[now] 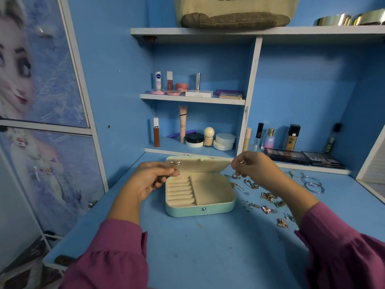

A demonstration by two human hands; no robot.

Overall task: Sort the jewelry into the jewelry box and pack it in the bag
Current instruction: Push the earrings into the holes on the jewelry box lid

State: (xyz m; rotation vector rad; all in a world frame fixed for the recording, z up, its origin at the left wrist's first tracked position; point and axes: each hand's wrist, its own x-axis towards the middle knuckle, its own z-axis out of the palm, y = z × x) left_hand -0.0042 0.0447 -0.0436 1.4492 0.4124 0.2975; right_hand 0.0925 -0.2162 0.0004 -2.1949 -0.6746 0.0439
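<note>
A mint jewelry box (200, 197) sits open on the blue counter (208, 247), its lid tilted back and its cream compartments showing. The left hand (149, 180) hovers at the box's left rim, fingertips pinching a small earring (175, 165). The right hand (255, 166) is raised just right of the lid, fingers curled round something thin; what it is cannot be told. Loose jewelry (268, 198) lies scattered to the box's right, with hoop bangles (312, 183) beyond. A canvas bag (235, 11) rests on the top shelf.

Both arms wear loose magenta-purple sleeves (116, 253) gathered at the cuffs, leaving the hands (145, 180) bare.
</note>
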